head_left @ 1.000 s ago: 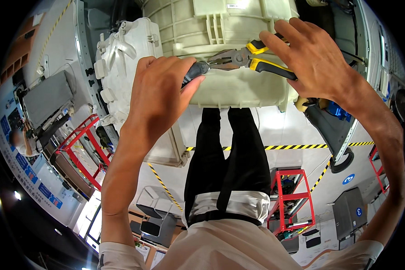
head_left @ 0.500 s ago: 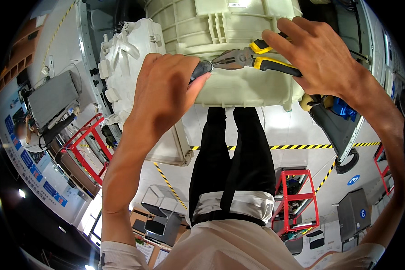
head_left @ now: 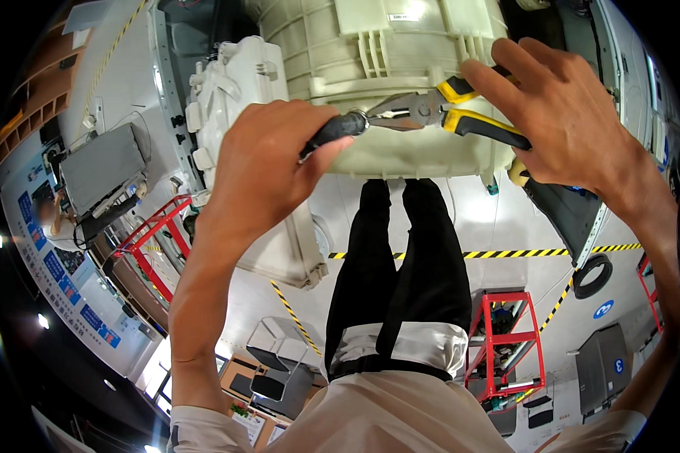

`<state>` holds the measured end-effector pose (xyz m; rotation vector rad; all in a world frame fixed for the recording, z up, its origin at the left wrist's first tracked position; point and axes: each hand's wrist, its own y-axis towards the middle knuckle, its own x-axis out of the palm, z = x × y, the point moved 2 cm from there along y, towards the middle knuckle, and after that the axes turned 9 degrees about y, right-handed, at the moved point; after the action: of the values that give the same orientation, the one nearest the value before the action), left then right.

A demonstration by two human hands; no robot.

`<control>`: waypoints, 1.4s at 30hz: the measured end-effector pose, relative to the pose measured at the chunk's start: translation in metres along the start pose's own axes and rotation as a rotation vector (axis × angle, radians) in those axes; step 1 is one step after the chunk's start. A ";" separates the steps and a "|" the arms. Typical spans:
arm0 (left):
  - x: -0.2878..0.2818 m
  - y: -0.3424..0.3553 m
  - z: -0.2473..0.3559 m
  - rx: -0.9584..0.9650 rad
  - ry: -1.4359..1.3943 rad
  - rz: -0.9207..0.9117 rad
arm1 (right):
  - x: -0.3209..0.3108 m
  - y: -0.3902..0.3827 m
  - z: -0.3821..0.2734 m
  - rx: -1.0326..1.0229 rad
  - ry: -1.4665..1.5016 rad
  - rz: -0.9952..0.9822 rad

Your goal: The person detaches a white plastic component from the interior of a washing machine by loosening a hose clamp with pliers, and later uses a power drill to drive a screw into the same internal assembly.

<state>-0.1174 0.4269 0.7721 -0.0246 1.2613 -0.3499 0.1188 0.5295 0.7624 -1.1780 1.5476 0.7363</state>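
Note:
My left hand (head_left: 268,162) is closed round a black, hose-like piece (head_left: 334,133) with a metal ring at its right end. Combination pliers (head_left: 419,112) with yellow and black handles point left, the jaw tips at that ring. Whether the jaws pinch it is hard to tell. My right hand (head_left: 570,113) grips the pliers by their handles, which stand spread apart. Behind both hands is a large pale-green ribbed plastic tub (head_left: 423,155). Part of the black piece is hidden in my left fingers.
A white plastic housing (head_left: 238,83) adjoins the tub on the left. Grey metal panels (head_left: 570,219) flank it. Red-framed carts (head_left: 506,340) stand on both sides behind me. Yellow-black tape (head_left: 499,254) marks the floor. A person (head_left: 60,226) is far left.
The view has shifted slightly, so the scene sits a little to the right. Both hands, with the pliers and black piece, appear slightly lower; more of the black piece shows.

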 end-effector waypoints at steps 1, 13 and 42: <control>0.001 -0.001 0.001 0.017 0.020 0.001 | 0.003 -0.004 0.001 -0.001 -0.013 0.004; 0.012 -0.007 0.002 0.106 0.013 0.025 | 0.004 -0.014 -0.009 0.024 -0.034 0.030; 0.024 -0.006 0.000 0.165 0.033 0.042 | -0.004 -0.033 -0.037 0.216 -0.145 -0.068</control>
<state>-0.1132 0.4143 0.7511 0.1484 1.2601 -0.4178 0.1364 0.4873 0.7811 -0.9901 1.4209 0.5804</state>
